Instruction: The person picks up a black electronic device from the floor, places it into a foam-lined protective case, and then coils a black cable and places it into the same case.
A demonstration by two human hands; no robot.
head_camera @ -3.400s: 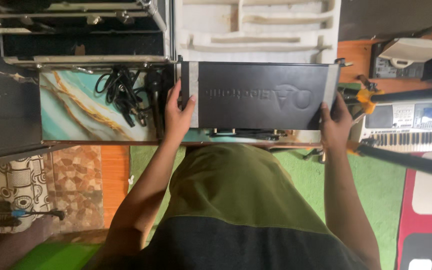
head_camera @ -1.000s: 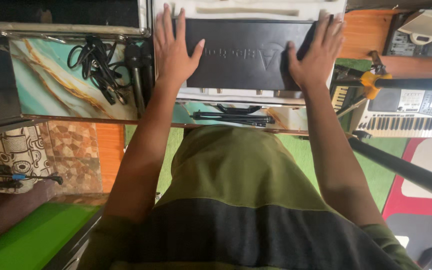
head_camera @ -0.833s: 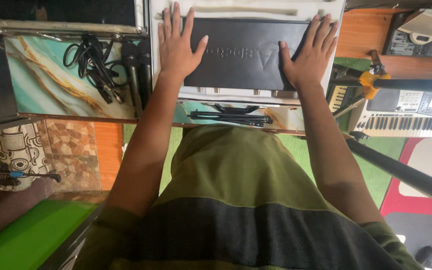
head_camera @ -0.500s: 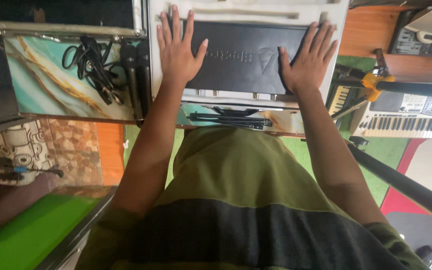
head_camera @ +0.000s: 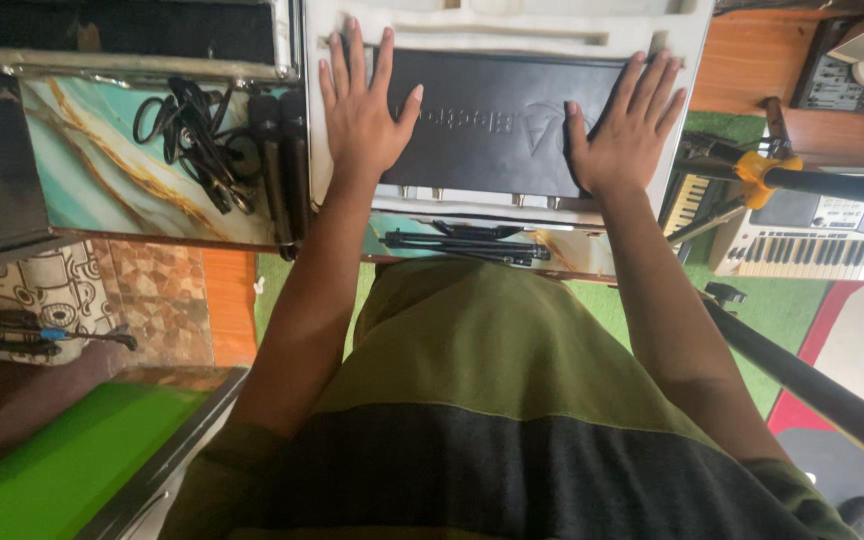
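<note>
Both hands, left (head_camera: 360,115) and right (head_camera: 624,128), are lying flat, fingers spread and gripping nothing, on the black unit (head_camera: 497,120), its long axis running left-right

— What are we wearing here?
— A short-sleeved shirt (head_camera: 512,400), olive green over the chest, with a broad dark grey band across the lower part.
— Anything on our arms?
— No: both forearms are bare from the sleeves down, and the left hand (head_camera: 360,108) and right hand (head_camera: 624,128) carry no rings, watch or gloves.
</note>
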